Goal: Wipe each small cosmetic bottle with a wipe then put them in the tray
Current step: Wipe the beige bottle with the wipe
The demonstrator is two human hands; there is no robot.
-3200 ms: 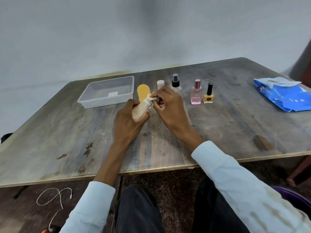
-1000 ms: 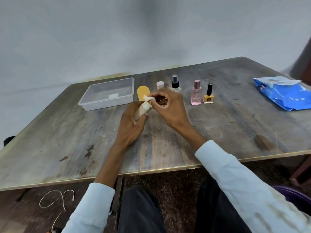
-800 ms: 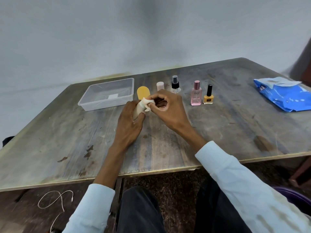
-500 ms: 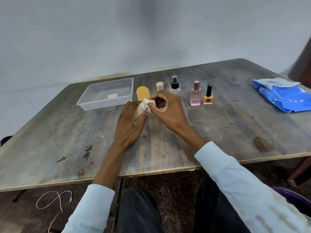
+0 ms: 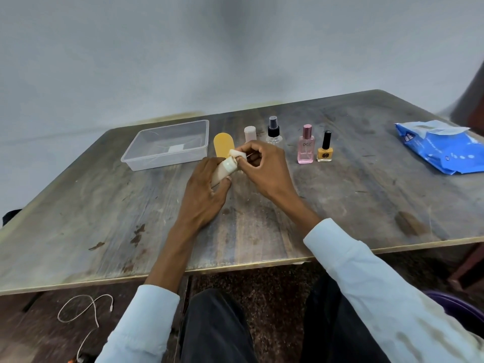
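A small cream bottle (image 5: 222,171) is held tilted above the counter (image 5: 340,195) in the left hand (image 5: 203,197), whose grip is closed around the body so that the cap end is left exposed. A folded white wipe (image 5: 235,154) is pinched between the fingertips (image 5: 242,163) of the right hand (image 5: 264,169) and pressed to that end; this is judged to be the wiping step.

The clear plastic tray (image 5: 167,145) stands at the far left, within easy reach, and holds no bottle. An orange oval bottle (image 5: 223,145), a pink-capped bottle (image 5: 250,134), a spray bottle (image 5: 274,131), a pink perfume bottle (image 5: 305,145) and a yellow nail polish bottle (image 5: 325,148) stand upright in a far row. A blue wipe pack (image 5: 442,150) lies at the far right.

The counter is worn, stained wood. A plain grey wall (image 5: 235,48) lies behind it.
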